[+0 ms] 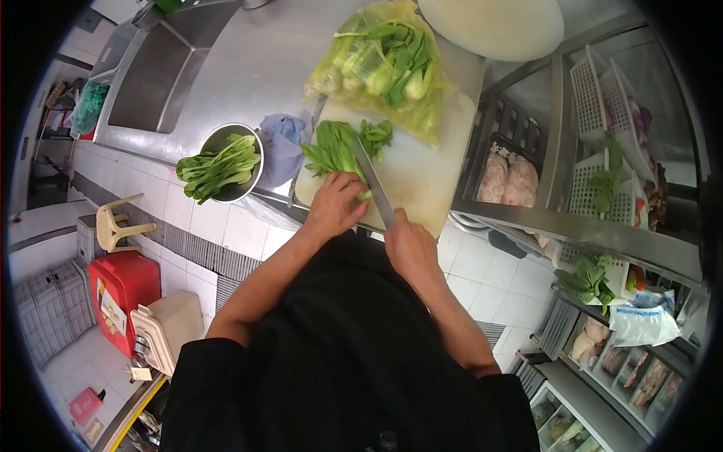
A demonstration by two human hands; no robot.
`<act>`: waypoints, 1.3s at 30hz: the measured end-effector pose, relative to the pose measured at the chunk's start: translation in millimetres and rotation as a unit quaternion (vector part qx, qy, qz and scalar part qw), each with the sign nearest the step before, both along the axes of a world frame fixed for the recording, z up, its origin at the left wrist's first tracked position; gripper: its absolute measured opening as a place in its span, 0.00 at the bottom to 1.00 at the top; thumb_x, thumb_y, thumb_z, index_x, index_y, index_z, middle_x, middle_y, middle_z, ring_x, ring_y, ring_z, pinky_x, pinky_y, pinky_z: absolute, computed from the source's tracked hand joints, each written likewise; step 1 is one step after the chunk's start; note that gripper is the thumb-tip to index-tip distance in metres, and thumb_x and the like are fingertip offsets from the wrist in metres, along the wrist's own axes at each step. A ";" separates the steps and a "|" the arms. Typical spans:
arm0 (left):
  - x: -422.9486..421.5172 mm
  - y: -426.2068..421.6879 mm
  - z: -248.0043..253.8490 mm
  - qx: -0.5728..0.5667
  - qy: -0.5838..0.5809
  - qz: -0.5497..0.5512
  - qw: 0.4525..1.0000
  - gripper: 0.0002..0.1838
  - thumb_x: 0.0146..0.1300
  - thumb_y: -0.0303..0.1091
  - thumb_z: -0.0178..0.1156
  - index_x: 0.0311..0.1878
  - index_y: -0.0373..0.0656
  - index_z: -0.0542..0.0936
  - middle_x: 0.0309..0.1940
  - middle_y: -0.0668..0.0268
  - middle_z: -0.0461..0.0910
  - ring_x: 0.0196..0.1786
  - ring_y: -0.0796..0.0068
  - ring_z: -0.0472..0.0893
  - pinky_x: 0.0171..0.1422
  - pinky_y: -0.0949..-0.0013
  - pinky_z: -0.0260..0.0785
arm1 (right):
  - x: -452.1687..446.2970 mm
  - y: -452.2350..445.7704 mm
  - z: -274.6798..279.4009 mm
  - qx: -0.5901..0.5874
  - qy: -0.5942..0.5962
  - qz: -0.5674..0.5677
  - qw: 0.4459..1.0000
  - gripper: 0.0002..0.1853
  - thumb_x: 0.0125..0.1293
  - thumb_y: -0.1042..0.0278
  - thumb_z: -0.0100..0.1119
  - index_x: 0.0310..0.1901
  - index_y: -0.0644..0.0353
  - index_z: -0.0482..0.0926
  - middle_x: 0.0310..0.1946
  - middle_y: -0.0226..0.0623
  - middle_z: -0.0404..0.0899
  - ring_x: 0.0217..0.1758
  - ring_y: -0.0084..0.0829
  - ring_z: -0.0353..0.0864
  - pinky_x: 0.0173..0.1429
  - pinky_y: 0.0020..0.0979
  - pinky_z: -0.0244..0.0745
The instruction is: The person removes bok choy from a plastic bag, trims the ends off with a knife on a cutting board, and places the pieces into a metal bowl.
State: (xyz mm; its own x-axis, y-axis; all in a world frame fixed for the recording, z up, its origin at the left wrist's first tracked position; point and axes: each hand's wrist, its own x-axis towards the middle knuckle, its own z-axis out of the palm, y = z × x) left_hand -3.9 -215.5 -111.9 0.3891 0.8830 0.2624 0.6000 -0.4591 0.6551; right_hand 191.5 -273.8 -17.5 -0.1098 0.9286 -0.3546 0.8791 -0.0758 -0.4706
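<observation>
My right hand (410, 245) is wrapped round the handle of a kitchen knife (373, 178), its blade slanting up and left across the greens. With curled fingers, my left hand (335, 203) holds a bunch of bok choy (332, 147) down on the white cutting board (429, 169). Some cut leaves (376, 135) lie just right of the blade. Behind them, a yellow plastic bag (380, 68) full of bok choy rests partly on the board. To the left, a metal bowl (259, 169) holds more bok choy leaves (220, 167). My left fingertips are partly hidden.
A crumpled blue cloth (283, 147) lies between bowl and board on the steel counter (260, 71). The sink (162, 71) is at far left, a round white board (497, 26) at the back. Right of me, an open steel fridge (557, 218) holds baskets and packed meat (506, 179).
</observation>
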 end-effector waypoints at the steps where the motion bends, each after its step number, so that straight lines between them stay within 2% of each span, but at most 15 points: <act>1: 0.8 1.1 -1.4 -0.001 0.002 0.008 1.000 0.18 0.59 0.34 0.72 0.53 0.43 0.85 0.53 0.60 0.81 0.57 0.50 0.78 0.65 0.53 0.74 | -5.8 12.0 -6.1 0.013 -0.004 0.004 1.000 0.10 0.72 0.70 0.56 0.48 0.68 0.74 0.29 0.61 0.85 0.38 0.63 0.87 0.45 0.60 0.80; 3: 2.4 2.9 -4.1 -0.002 0.000 0.007 1.000 0.18 0.59 0.34 0.72 0.53 0.43 0.85 0.52 0.60 0.82 0.58 0.50 0.78 0.65 0.53 0.74 | -13.0 36.0 -20.1 0.023 -0.009 0.007 1.000 0.10 0.71 0.71 0.57 0.49 0.68 0.74 0.30 0.62 0.85 0.38 0.64 0.87 0.46 0.60 0.81; 5: 1.8 3.9 -5.6 -0.001 0.000 0.010 1.000 0.18 0.58 0.33 0.72 0.52 0.43 0.85 0.52 0.60 0.82 0.58 0.50 0.78 0.64 0.53 0.75 | -19.7 60.2 -37.1 0.048 0.005 0.045 0.998 0.15 0.72 0.69 0.56 0.54 0.68 0.73 0.31 0.60 0.85 0.39 0.65 0.86 0.45 0.61 0.79; 9: 2.8 8.8 -8.8 -0.001 -0.005 0.019 1.000 0.18 0.57 0.33 0.74 0.52 0.44 0.85 0.52 0.59 0.83 0.58 0.51 0.79 0.66 0.52 0.74 | -27.9 84.5 -62.8 0.030 0.005 0.033 0.999 0.14 0.72 0.69 0.56 0.54 0.69 0.73 0.32 0.61 0.85 0.40 0.65 0.86 0.45 0.61 0.79; 11: 6.1 4.4 -9.7 0.004 0.000 0.022 1.000 0.18 0.58 0.33 0.74 0.52 0.43 0.85 0.52 0.59 0.83 0.57 0.50 0.79 0.66 0.52 0.74 | -15.3 82.0 -64.1 0.027 0.047 0.047 0.997 0.14 0.73 0.69 0.55 0.54 0.69 0.72 0.32 0.61 0.85 0.40 0.66 0.85 0.44 0.62 0.78; 16: 4.7 7.5 -5.9 -0.012 -0.005 0.023 1.000 0.20 0.60 0.35 0.73 0.56 0.44 0.83 0.53 0.58 0.82 0.58 0.50 0.79 0.65 0.52 0.74 | 35.7 0.5 -40.1 -0.056 -0.018 0.051 0.997 0.16 0.75 0.67 0.54 0.56 0.69 0.69 0.31 0.63 0.84 0.39 0.66 0.85 0.44 0.63 0.78; 18: 1.4 6.7 -2.9 -0.012 -0.009 0.013 1.000 0.20 0.61 0.35 0.72 0.56 0.44 0.83 0.54 0.57 0.81 0.58 0.49 0.78 0.64 0.52 0.74 | 55.1 -34.1 -27.3 -0.079 -0.037 0.030 0.996 0.13 0.75 0.66 0.54 0.52 0.66 0.71 0.30 0.64 0.85 0.36 0.66 0.86 0.44 0.63 0.79; 21: -12.4 -3.8 -2.8 -0.021 -0.001 -0.001 1.000 0.20 0.62 0.35 0.72 0.57 0.45 0.83 0.56 0.55 0.78 0.60 0.49 0.78 0.64 0.51 0.74 | 61.1 -37.4 -3.2 -0.094 -0.051 0.040 0.993 0.12 0.74 0.66 0.55 0.50 0.66 0.71 0.29 0.63 0.85 0.35 0.65 0.86 0.43 0.62 0.79; 22: -16.4 -6.5 -4.4 -0.026 0.009 -0.006 1.000 0.20 0.62 0.35 0.72 0.57 0.45 0.83 0.57 0.55 0.78 0.61 0.48 0.77 0.65 0.51 0.74 | 63.7 -31.7 -8.8 -0.085 -0.049 0.052 0.994 0.16 0.76 0.64 0.54 0.56 0.67 0.70 0.31 0.62 0.84 0.37 0.65 0.85 0.44 0.63 0.78; 23: -19.1 -11.3 -6.0 -0.026 0.008 -0.007 1.000 0.20 0.62 0.35 0.72 0.57 0.45 0.83 0.57 0.55 0.78 0.61 0.48 0.77 0.65 0.51 0.74 | 60.9 -23.7 -15.8 -0.085 -0.050 0.052 0.994 0.16 0.76 0.64 0.54 0.56 0.67 0.70 0.31 0.62 0.84 0.37 0.65 0.85 0.44 0.63 0.78; 25: -24.3 -20.8 -7.1 0.002 -0.013 0.011 1.000 0.20 0.62 0.36 0.73 0.56 0.44 0.82 0.56 0.55 0.78 0.62 0.48 0.77 0.67 0.51 0.73 | 47.0 -5.3 -29.0 0.006 -0.018 0.041 0.999 0.12 0.75 0.66 0.55 0.50 0.68 0.74 0.29 0.61 0.85 0.35 0.64 0.86 0.43 0.61 0.79; 29: -22.2 -20.9 -6.3 0.048 -0.022 0.018 0.998 0.19 0.63 0.36 0.72 0.56 0.44 0.83 0.57 0.56 0.78 0.61 0.49 0.77 0.66 0.53 0.74 | 34.7 18.5 -27.8 0.005 -0.038 0.026 0.999 0.15 0.75 0.65 0.54 0.53 0.69 0.75 0.29 0.61 0.85 0.34 0.63 0.86 0.43 0.60 0.79; 31: -21.8 -19.8 -4.9 0.021 -0.018 0.005 1.000 0.20 0.63 0.37 0.73 0.57 0.44 0.82 0.57 0.56 0.78 0.61 0.48 0.77 0.67 0.51 0.73 | 33.0 19.0 -7.4 -0.049 0.013 -0.026 0.998 0.16 0.75 0.64 0.54 0.54 0.70 0.76 0.29 0.59 0.85 0.35 0.62 0.86 0.44 0.59 0.79; 34: -16.9 -16.7 5.5 0.011 -0.001 0.009 1.000 0.19 0.64 0.37 0.73 0.56 0.45 0.84 0.56 0.57 0.79 0.59 0.49 0.78 0.65 0.51 0.74 | 33.6 9.9 11.9 -0.089 0.030 -0.026 0.995 0.17 0.75 0.62 0.54 0.54 0.69 0.76 0.29 0.57 0.86 0.35 0.62 0.86 0.45 0.57 0.79; 39: -14.5 -14.2 1.6 0.018 0.023 0.012 0.999 0.15 0.63 0.37 0.73 0.52 0.48 0.86 0.55 0.58 0.79 0.57 0.51 0.78 0.62 0.53 0.74 | 35.7 -1.8 2.0 -0.094 0.035 -0.020 0.995 0.16 0.75 0.61 0.55 0.53 0.68 0.76 0.30 0.57 0.86 0.37 0.62 0.86 0.47 0.56 0.79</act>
